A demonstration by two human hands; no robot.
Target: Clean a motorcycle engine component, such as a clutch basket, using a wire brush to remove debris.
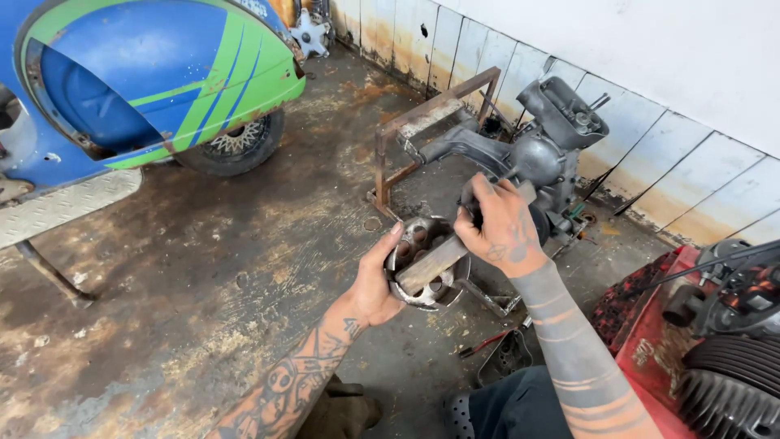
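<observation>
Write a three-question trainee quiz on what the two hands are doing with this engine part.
1. True or false: the left hand grips the round metal flywheel.
2. The right hand holds: A) a wooden block B) a paint brush C) a tyre.
3. Fill in: behind the hands, the grey engine rests beside a rusty metal ____.

Key: 1 true; 2 A; 3 frame.

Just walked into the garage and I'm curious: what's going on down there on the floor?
A person crouches over an engine on the stained concrete floor. The left hand grips a round metal wheel; the right hand holds a flat bar laid across it. A blue and green scooter stands to the left.
</observation>
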